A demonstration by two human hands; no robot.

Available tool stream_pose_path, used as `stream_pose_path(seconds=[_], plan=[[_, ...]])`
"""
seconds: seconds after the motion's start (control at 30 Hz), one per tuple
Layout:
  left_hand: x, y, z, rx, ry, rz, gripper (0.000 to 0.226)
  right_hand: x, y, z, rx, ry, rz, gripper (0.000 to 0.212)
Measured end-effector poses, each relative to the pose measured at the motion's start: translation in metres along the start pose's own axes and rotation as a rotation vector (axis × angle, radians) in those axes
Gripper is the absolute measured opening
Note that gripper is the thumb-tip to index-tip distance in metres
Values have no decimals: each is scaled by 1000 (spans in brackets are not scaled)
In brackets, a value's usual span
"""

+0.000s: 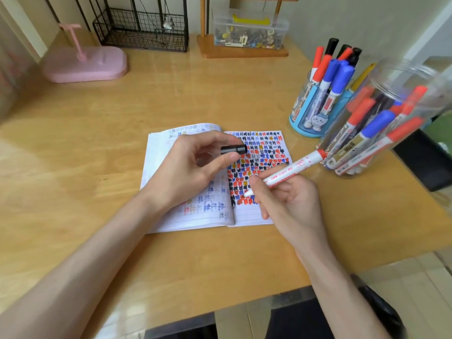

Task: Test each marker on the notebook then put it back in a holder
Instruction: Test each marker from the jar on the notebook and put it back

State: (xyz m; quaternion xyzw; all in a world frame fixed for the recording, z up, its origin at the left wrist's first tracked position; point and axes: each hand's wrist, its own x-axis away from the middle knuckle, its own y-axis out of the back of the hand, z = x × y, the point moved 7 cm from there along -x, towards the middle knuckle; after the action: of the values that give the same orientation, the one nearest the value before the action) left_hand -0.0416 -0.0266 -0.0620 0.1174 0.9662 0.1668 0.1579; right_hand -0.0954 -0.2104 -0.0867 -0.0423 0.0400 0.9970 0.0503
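One black cap [233, 150] sits pinched in the left hand [195, 165]. The right hand [286, 199] grips a marker [291, 170], tip on the notebook [249, 214].

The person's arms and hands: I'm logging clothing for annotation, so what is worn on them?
Nothing is worn. The left hand and right hand are bare, with no gloves, rings or watch visible. The left forearm and right forearm are bare too; no sleeve shows up to the frame's edge.
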Motion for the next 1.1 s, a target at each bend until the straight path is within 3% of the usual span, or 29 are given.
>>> stream_pose_path(seconds=[0.17,0.3,0.9,1.1], plan=[[2,-8,-1,56,23,98,18,2,-1,2,73,67,2,12],[4,-13,3,-55,29,175,19,5,-2,1,98,86,35,17],[1,-6,13,26,120,188,17,4,-10,0,262,124,77,16],[1,-5,13,27,124,188,20,2,-8,0,187,108,76,17]])
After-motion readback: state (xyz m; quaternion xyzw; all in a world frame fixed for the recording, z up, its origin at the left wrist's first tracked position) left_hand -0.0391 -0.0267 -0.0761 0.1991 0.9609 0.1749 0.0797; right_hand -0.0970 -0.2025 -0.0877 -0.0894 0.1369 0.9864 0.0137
